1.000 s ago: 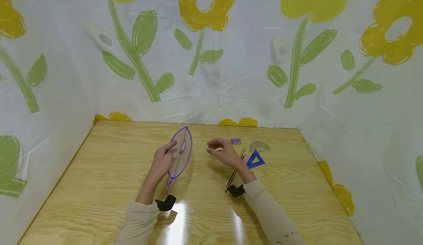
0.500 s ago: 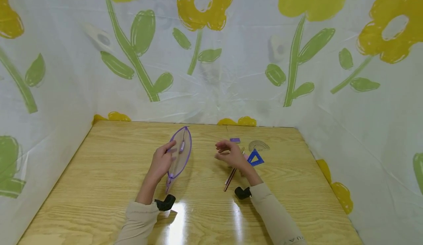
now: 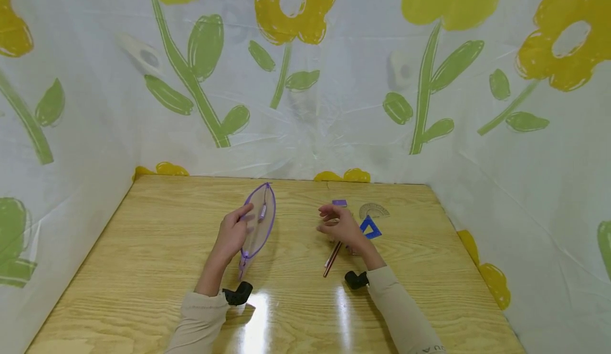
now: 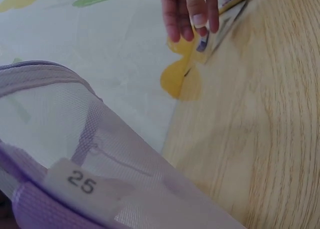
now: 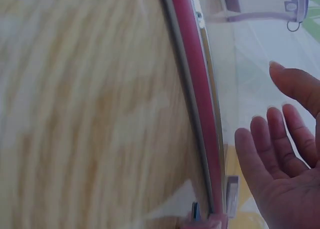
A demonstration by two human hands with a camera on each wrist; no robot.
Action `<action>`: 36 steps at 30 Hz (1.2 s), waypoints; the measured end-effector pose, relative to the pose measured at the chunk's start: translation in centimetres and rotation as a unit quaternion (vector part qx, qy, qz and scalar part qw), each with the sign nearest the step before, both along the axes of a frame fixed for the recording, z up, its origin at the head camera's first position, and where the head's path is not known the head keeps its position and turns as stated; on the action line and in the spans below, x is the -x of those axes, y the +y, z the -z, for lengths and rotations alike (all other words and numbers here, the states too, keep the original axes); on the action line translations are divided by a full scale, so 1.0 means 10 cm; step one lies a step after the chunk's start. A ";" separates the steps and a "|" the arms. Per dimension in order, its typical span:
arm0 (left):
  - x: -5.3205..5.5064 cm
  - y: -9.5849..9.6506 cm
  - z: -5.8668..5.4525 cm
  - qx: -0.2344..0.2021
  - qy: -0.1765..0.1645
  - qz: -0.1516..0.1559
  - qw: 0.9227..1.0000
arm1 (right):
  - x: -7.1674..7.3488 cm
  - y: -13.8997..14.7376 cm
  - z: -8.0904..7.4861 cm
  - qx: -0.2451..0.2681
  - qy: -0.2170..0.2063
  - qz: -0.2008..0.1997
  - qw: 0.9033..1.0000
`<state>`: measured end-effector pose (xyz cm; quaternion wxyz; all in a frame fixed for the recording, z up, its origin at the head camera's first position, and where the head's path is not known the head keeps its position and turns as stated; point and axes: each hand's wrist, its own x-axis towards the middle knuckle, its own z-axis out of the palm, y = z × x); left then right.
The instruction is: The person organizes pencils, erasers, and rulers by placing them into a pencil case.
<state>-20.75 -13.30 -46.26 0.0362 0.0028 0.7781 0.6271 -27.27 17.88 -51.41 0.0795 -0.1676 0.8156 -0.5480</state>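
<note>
My left hand (image 3: 233, 232) grips a see-through mesh zip pouch (image 3: 260, 234) with purple edging, its mouth spread wide. In the left wrist view the pouch (image 4: 145, 174) fills the lower left, with a white tag (image 4: 80, 184) printed "25". To the right, my right hand (image 3: 341, 229) is above the stationery, fingers loosely bent and apart, holding nothing. Partly under it in the head view are long thin pencils (image 3: 332, 261). A reddish pencil (image 5: 197, 79) runs close past the right wrist camera. A blue set square (image 3: 371, 228) is just right of that hand.
A clear protractor (image 3: 374, 210) and a small purple block (image 3: 339, 203) lie farther back on the wooden table (image 3: 157, 248). A white flower-printed sheet (image 3: 353, 88) hangs behind the table and along both sides.
My right hand has moved right, away from the pouch and over the stationery. The left hand and the pouch have stayed nearly still.
</note>
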 end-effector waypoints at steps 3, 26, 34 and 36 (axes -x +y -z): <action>0.00 0.00 0.00 0.001 0.000 -0.001 1.000 | -0.01 0.04 -0.02 -0.004 0.000 0.000 1.000; 0.00 0.01 -0.03 -0.002 -0.005 -0.006 1.000 | 0.06 0.24 0.02 -0.061 0.006 0.029 0.998; 0.03 0.01 0.00 0.005 -0.008 -0.006 1.000 | 0.03 0.23 0.02 -0.125 0.008 0.040 0.991; 0.02 0.01 0.00 0.004 -0.010 -0.006 1.000 | 0.03 0.23 0.00 -0.139 -0.004 0.043 0.989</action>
